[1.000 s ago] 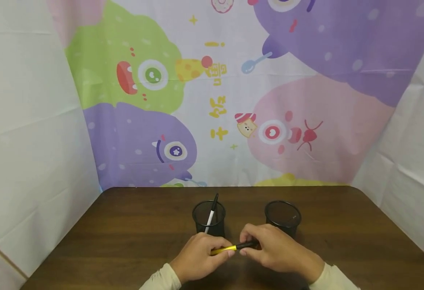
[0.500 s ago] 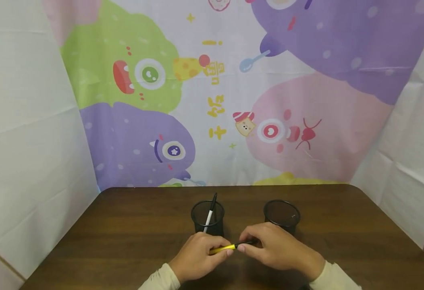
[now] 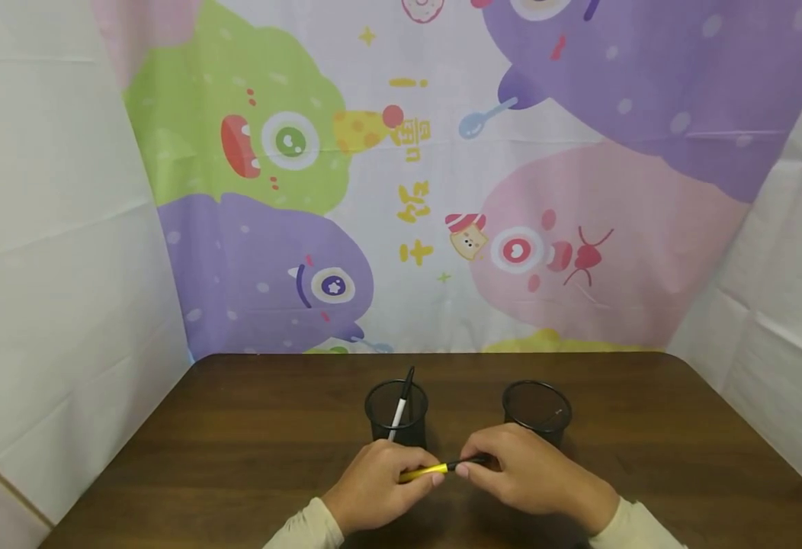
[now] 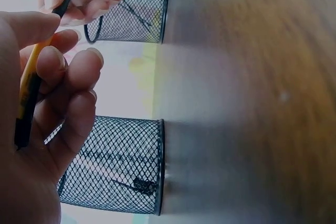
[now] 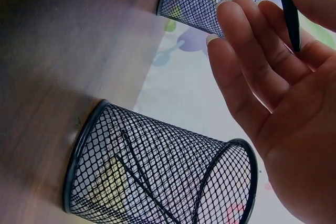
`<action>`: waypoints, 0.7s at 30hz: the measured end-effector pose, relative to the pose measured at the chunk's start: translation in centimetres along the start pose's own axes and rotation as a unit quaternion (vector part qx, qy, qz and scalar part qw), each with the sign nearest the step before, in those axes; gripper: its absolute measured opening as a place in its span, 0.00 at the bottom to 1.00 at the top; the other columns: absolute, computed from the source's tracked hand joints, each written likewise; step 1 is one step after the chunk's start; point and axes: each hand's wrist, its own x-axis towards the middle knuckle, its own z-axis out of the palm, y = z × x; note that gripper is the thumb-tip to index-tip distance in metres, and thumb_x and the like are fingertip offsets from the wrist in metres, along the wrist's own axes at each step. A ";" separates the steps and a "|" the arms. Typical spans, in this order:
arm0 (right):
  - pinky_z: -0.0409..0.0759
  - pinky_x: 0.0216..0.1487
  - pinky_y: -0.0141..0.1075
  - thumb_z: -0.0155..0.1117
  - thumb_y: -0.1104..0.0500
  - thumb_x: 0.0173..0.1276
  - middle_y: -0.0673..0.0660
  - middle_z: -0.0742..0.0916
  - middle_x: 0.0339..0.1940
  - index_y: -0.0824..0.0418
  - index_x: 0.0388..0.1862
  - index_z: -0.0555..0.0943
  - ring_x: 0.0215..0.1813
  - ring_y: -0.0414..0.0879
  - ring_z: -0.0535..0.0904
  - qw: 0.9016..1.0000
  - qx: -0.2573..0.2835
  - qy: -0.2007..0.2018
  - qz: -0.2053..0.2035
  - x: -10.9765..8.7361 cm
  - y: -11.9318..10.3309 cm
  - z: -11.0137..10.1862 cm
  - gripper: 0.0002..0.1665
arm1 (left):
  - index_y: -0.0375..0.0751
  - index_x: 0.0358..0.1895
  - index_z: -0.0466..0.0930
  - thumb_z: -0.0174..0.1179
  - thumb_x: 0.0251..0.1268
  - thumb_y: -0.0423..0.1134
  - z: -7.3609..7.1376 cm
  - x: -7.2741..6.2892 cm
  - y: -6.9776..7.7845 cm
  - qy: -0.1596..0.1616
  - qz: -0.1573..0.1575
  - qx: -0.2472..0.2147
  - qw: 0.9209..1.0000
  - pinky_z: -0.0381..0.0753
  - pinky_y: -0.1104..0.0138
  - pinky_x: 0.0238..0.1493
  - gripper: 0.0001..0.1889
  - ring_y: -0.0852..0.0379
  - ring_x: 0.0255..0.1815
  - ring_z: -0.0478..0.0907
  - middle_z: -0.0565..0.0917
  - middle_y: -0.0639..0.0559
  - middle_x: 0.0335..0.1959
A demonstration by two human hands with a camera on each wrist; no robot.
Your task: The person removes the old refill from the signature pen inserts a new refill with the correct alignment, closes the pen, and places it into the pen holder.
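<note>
Both hands hold one yellow pen (image 3: 425, 473) with a black end, lying nearly level in front of two pen cups. The left hand (image 3: 379, 484) grips the yellow barrel, thumb and fingers around it. In the left wrist view the barrel's other end (image 4: 23, 129) is black too. The right hand (image 3: 534, 473) pinches the tapered black end (image 5: 291, 19) between thumb and index finger. Its other fingers (image 5: 244, 51) stretch loosely away from the pen. A left black mesh cup (image 3: 413, 437) holds a white pen (image 3: 398, 413) with a black top, leaning up past the rim.
A right black mesh cup (image 5: 157, 166) stands just beyond the right hand, thin dark lines showing through its mesh. Both cups stand on a brown wood-grain table (image 3: 271, 412). A cartoon-printed cloth (image 3: 415, 305) hangs behind the table, with white cloth walls at the sides.
The right thumb has come up closer against the pen's black end. Otherwise the hands, pen and cups stay nearly in place; the head view shifts slightly.
</note>
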 end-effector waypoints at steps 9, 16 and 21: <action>0.77 0.35 0.30 0.63 0.49 0.75 0.35 0.82 0.32 0.48 0.37 0.84 0.32 0.30 0.76 1.000 0.014 -0.004 0.006 0.1 -0.2 0.0 0.07 | 0.48 0.42 0.88 0.63 0.70 0.45 -0.1 -0.1 -0.2 0.001 -0.001 0.010 1.000 0.69 0.80 0.22 0.07 0.79 0.20 0.67 0.79 0.71 0.24; 0.77 0.32 0.29 0.62 0.50 0.75 0.36 0.82 0.31 0.50 0.38 0.84 0.30 0.30 0.75 0.999 0.033 -0.007 0.005 0.2 -0.2 0.0 0.08 | 0.53 0.45 0.86 0.63 0.71 0.46 -0.1 -0.2 -0.2 0.006 0.002 0.012 1.000 0.67 0.80 0.22 0.06 0.77 0.19 0.65 0.77 0.71 0.25; 0.78 0.33 0.29 0.61 0.50 0.76 0.37 0.83 0.33 0.50 0.39 0.84 0.31 0.30 0.76 0.999 0.036 -0.014 0.012 0.1 -0.3 -0.1 0.08 | 0.54 0.45 0.87 0.63 0.71 0.47 -0.1 -0.2 -0.3 0.011 0.009 0.015 1.000 0.67 0.80 0.22 0.07 0.78 0.19 0.64 0.77 0.72 0.25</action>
